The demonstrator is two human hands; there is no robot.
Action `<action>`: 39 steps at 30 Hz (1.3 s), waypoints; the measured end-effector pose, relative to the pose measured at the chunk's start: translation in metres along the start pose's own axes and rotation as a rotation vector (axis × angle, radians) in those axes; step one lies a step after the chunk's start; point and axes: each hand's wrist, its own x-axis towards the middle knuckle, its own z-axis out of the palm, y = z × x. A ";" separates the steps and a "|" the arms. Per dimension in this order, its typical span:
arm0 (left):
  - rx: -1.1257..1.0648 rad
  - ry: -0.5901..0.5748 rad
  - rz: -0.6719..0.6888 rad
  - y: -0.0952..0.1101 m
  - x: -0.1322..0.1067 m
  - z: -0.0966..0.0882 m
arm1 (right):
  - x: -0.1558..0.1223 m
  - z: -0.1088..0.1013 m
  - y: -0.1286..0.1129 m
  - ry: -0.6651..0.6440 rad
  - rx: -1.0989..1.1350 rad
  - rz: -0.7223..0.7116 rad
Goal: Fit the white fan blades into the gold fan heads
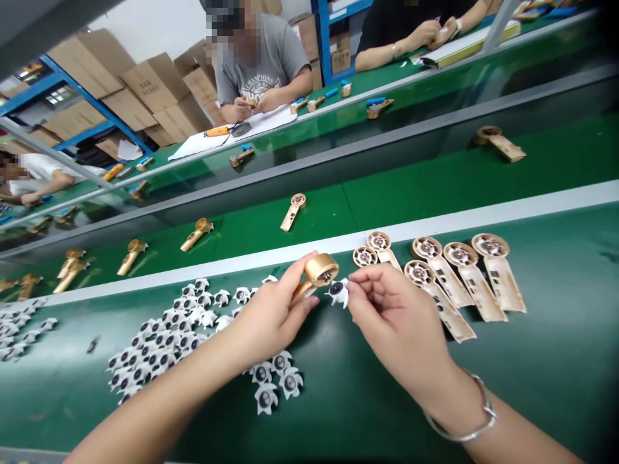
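Well beyond your left hand (271, 309), you see cardboard boxes (155, 87), blue shelving (324, 42), 1 orange-handled tool (217, 131) on white paper (193, 147), and 1 gray-shirted co-worker (265, 61); beyond your right hand (403, 322), 1 black-shirted co-worker (387, 29).

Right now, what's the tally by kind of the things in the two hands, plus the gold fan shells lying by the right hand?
Gold fan shells, one in the left hand, six by the right hand: 7
White fan wheel, in the right hand: 1
Total: 8
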 end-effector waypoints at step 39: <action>0.141 0.252 0.148 0.000 -0.022 0.038 | -0.008 0.005 0.004 -0.019 0.236 0.004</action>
